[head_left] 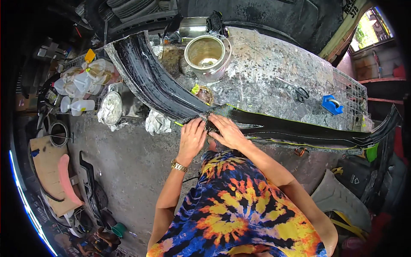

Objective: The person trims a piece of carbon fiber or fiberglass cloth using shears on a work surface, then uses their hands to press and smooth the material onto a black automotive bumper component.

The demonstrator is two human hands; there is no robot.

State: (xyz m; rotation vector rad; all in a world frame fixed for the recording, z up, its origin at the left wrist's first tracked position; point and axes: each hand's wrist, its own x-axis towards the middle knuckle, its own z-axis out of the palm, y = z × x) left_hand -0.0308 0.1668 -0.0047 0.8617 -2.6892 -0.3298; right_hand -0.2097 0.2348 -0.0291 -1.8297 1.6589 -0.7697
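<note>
Left hand (191,138) | we press it flat, grip released, on woven fabric strip (210,122) | right hand (229,132) same, beside | black curved panel (171,96) on worktop (265,64)

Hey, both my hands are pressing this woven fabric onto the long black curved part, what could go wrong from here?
1. The left hand and right hand press the woven fabric patch bare, so any wet resin could likely get on skin.
2. The long black part overhangs the table edge, so hard pressing might shift or tip it.
3. The open metal can stands close behind; a nudge of the part could knock it.
</note>
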